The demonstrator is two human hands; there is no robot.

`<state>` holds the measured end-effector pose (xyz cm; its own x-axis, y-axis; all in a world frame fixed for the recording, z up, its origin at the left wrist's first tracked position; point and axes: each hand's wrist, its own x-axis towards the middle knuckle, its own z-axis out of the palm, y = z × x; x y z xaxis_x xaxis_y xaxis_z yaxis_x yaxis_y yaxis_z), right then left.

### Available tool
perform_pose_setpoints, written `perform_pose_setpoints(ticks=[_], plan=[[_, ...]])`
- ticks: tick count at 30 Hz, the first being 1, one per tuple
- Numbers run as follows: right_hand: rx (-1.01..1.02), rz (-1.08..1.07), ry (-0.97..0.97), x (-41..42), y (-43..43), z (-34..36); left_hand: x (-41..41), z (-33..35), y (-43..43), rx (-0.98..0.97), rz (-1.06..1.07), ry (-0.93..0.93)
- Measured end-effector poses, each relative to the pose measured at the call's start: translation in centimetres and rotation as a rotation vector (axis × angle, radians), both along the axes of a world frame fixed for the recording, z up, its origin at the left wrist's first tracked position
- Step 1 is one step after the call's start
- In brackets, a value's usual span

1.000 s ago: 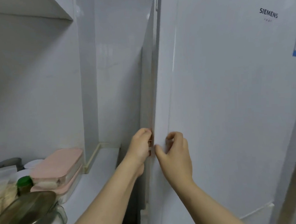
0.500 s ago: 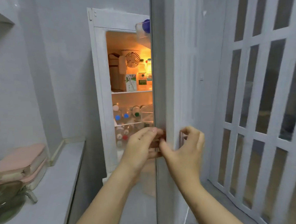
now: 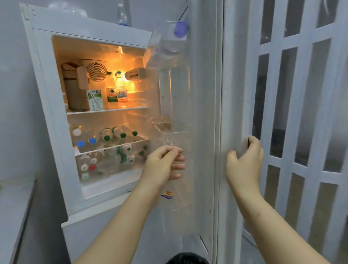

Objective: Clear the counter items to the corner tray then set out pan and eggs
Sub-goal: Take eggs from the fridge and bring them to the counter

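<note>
While gripping the fridge door with the right hand, left hand loosely curled, empty: could slam it into the right screen, toppling its bottle; no eggs or pan visible

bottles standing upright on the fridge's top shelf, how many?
2. The green-label bottle stands right of the carton, and the red-cap bottle stands just right of that, by the light. Others may be hidden further back.
</note>
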<state>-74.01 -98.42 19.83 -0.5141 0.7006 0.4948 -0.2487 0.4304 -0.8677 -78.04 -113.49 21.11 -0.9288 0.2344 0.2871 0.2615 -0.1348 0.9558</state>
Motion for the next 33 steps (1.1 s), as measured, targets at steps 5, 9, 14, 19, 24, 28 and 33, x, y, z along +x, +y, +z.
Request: perform_pose_setpoints(ticks=[5, 9, 14, 19, 24, 28, 33], plan=[[0.009, -0.036, -0.045, 1.5, 2.2, 0.9, -0.1, 0.6, 3.6, -0.033, -0.098, -0.024], [0.262, -0.113, -0.013, 2.2, 2.0, 1.2, -0.8, 0.7, 4.9, -0.077, -0.146, -0.007], [0.551, -0.004, 0.002, -0.2, -1.0, 2.1, -2.9, 0.9, 2.8, -0.082, -0.064, 0.038], [0.623, 0.149, -0.050, -5.5, -4.7, 2.0, -6.8, 1.0, -1.1, -0.101, 0.029, 0.063], [0.666, 0.140, -0.077, -11.5, -6.3, 3.1, -13.3, 2.0, -3.8, -0.128, 0.063, 0.133], [0.722, 0.063, -0.174, -17.1, -6.3, 5.1, -19.0, 3.4, -4.3, -0.161, 0.025, 0.183], [0.658, -0.049, -0.292, -22.6, -4.5, 8.0, -25.1, 5.6, -3.4, -0.273, -0.023, 0.303]])
